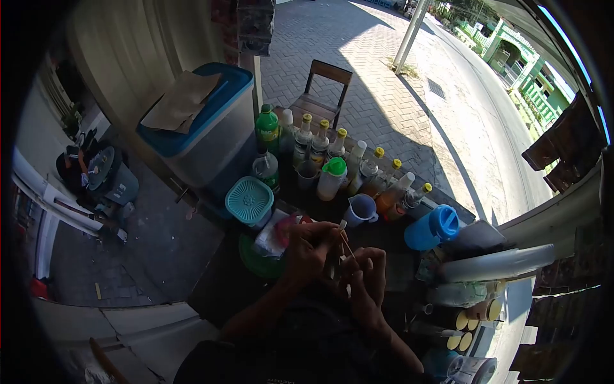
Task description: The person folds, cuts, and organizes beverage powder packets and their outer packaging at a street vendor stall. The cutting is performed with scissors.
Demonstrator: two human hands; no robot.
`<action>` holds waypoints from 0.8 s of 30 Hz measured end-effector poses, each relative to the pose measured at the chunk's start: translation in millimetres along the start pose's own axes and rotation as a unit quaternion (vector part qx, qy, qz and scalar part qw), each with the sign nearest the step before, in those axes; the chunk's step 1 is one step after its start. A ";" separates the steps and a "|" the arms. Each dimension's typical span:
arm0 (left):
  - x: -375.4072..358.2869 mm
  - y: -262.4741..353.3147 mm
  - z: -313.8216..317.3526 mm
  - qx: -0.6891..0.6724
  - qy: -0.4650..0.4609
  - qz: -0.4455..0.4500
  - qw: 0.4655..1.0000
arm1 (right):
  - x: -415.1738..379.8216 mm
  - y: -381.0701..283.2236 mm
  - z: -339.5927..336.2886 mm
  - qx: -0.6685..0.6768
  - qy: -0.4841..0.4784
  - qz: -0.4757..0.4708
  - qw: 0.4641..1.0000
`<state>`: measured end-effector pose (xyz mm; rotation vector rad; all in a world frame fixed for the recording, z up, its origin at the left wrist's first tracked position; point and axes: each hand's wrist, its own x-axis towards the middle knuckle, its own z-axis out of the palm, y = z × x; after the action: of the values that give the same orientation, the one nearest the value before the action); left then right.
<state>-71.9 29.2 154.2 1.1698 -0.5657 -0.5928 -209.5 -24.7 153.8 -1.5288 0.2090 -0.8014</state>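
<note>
Close in front of my chest, both hands work on a thin wooden stick (348,245) that slants between them. My left hand (307,251) is closed, its fingertips pinched at the stick's upper end, where a small pale piece (343,224) shows. My right hand (366,275) is closed round the stick's lower end. What else lies in the palms is hidden in shadow. Just left of my left hand are a clear plastic bag (268,240) with something pinkish red beside it, and a green basin (252,257).
Several bottles with yellow caps (323,142) line the table's far edge. Nearer stand a green-lidded jar (331,179), a purple-grey jug (362,209), a blue jug (432,228) and a turquoise basket (249,200). A large bin (204,141) is at left; plastic cups (470,320) lie at right.
</note>
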 end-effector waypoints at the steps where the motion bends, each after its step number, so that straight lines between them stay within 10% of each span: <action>1: 0.2 -4.7 -1.1 0.003 0.001 0.002 1.000 | 11.7 -14.8 0.4 0.128 0.041 0.133 0.982; 2: -1.2 -9.0 -4.0 0.031 -0.054 0.040 0.997 | 19.4 -23.2 0.1 0.254 0.077 0.262 0.928; 7: -3.0 -13.7 -14.2 0.117 -0.264 0.245 0.925 | 25.8 -10.2 -25.0 0.345 0.046 0.314 0.883; 10: -11.4 -0.5 -21.3 0.211 -0.302 0.151 0.917 | 29.8 -17.6 -31.3 0.259 0.038 0.366 0.893; 16: -14.7 -9.8 -11.6 0.273 -0.143 0.114 0.945 | 21.6 -5.1 -11.7 -0.077 0.082 0.175 0.978; 20: -7.4 -24.2 -18.9 0.118 -0.127 -0.053 0.983 | 6.2 1.6 5.1 -0.301 0.129 0.015 0.945; 24: -14.5 -31.9 -8.1 0.020 -0.130 -0.031 0.991 | -3.1 9.3 10.6 -0.389 0.164 -0.065 0.904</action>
<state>-81.0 35.8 120.0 1.1598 -0.7677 -0.7970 -202.4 -15.8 144.9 -2.1570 0.7550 -1.1644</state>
